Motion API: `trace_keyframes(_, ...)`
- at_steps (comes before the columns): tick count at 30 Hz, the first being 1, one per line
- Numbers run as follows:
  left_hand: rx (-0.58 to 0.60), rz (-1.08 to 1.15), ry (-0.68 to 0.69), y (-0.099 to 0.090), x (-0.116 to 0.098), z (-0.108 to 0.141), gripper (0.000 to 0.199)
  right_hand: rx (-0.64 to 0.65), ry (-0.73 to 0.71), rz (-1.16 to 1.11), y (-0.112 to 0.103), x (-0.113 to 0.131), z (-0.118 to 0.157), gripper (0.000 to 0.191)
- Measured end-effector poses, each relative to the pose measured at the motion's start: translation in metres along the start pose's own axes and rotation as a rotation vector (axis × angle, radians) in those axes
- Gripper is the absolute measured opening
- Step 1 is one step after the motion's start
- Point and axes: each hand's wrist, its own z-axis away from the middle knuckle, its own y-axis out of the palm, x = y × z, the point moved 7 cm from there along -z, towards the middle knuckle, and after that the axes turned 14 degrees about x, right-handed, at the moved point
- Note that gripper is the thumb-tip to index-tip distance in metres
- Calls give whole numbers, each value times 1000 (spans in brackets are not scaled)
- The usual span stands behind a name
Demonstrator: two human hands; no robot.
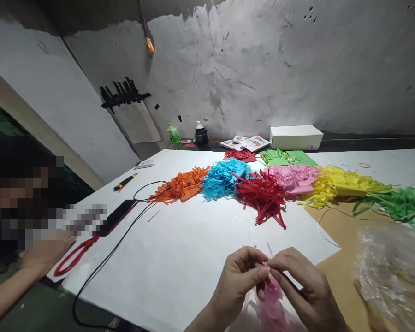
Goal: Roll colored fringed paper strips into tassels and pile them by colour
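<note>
My left hand (pixel 244 276) and my right hand (pixel 299 281) meet over the front of the white table. Between them is a bunch of pink tissue paper (pixel 273 295), its upper end pinched in the fingertips of both hands. The lower part hangs down, loose and partly blurred, toward the bottom edge of the view. A thin pale strip sticks up above the fingers. Beyond my hands lie piles of fringed paper: orange (pixel 185 184), blue (pixel 224 180), dark red (pixel 263 196), pink (pixel 295 177), yellow (pixel 346 182) and green (pixel 401 203).
At the left, a co-worker's hand (pixel 48 251) rests near a black phone (pixel 116 217) with a red strap. A black cable (pixel 114 251) crosses the table there. A cutter (pixel 124 182) lies farther back. Clear plastic wrapping (pixel 394 272) sits at right, and a white box (pixel 295 137) against the wall.
</note>
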Motion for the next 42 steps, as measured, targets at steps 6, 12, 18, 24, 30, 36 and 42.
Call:
trace_keyframes(6, 77, -166, 13, 3, -4, 2, 34, 135, 198, -101, 6, -15, 0, 17)
trace_keyframes(12, 93, -349, 23, -1, -6, 4, 29, 170, 128, 31, 2, -10, -1, 19)
trace_keyframes(18, 145, -352, 33, 5, -10, 4, 25, 220, 119, -79, 2, -13, 2, 18)
trace_keyframes(24, 117, -134, 63, 5, -12, -1, 20, 86, 187, -245, 8, -23, 4, 8)
trace_keyframes(30, -60, -45, 145, 0, -13, -2, 15, -59, 240, -217, 22, -29, 9, 8)
trace_keyframes(36, -147, 102, 169, 8, -4, -3, 19, -139, 276, -284, 20, -27, 9, 17)
trace_keyframes(42, -164, 205, 203, 15, 0, -5, 20, -172, 333, -449, 25, -33, 11, 25)
